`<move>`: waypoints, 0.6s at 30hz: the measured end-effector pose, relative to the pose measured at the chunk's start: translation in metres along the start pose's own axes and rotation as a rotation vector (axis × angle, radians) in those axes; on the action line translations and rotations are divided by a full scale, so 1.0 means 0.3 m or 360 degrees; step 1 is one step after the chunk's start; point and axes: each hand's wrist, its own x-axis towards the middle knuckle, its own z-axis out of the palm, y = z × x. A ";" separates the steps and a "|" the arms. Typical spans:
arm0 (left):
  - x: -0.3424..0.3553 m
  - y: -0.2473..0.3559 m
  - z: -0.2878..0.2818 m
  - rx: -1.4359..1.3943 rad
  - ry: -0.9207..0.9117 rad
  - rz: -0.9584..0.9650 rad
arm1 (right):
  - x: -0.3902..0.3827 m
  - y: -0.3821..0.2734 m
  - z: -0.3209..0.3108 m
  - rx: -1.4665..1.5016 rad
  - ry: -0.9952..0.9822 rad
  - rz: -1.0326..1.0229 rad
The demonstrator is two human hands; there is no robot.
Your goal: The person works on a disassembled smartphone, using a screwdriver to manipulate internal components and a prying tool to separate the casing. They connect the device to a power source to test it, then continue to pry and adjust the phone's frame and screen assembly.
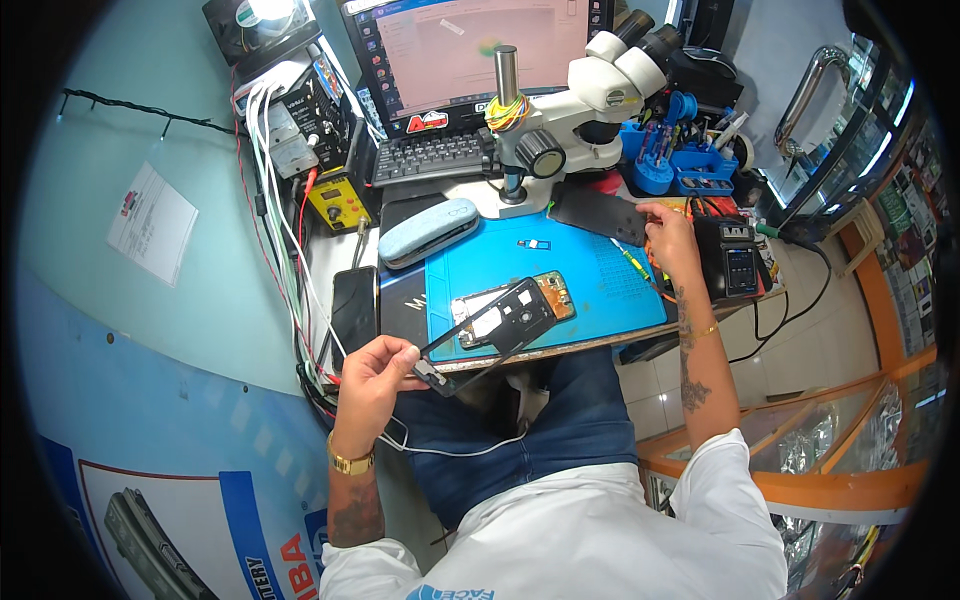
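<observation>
My left hand (372,388) pinches one end of a black plastic phone mid-frame (527,314), which slants up over the mat's front edge. Partly hidden beneath it lies an opened phone (560,290) with its board showing. My right hand (672,240) is at the far right, its thumb and fingers closed on the end of a dark phone panel (597,214). A small SIM tray (534,244) rests on the blue mat (600,290). Close to my right wrist is a thin yellow-green tool (630,258).
A microscope (540,150) stands at the back, before a keyboard (430,158) and monitor (480,50). Left of the mat are a grey-blue case (430,232), a dark phone (355,308) and hanging cables. A black powered unit (727,260) and blue organiser (700,170) stand at right.
</observation>
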 end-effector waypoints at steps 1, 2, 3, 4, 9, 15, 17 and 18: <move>0.003 0.002 -0.002 -0.0002 0.0006 -0.0004 | -0.010 -0.013 -0.002 0.0001 -0.0007 -0.0002; 0.008 0.004 -0.005 0.0011 0.0004 -0.0053 | -0.023 -0.027 -0.009 -0.0252 0.0116 -0.0199; 0.013 0.006 -0.005 0.0024 0.0000 -0.0101 | -0.041 -0.044 -0.021 -0.0505 0.0240 -0.0396; 0.023 0.005 -0.002 0.0021 -0.0006 -0.0101 | -0.068 -0.090 -0.041 -0.0511 0.0243 -0.0394; 0.068 -0.010 0.006 -0.0054 -0.0055 -0.0176 | -0.239 -0.324 -0.018 0.1135 -0.0595 0.0273; 0.138 -0.028 0.065 0.0071 0.0006 -0.0004 | -0.345 -0.398 0.024 0.1540 -0.0874 0.0393; 0.137 -0.048 0.129 0.0237 0.0089 0.0421 | -0.348 -0.382 0.012 0.1587 -0.0787 0.0556; 0.138 -0.023 0.132 0.0689 -0.0009 0.0789 | -0.345 -0.365 0.022 0.1598 -0.0756 0.0507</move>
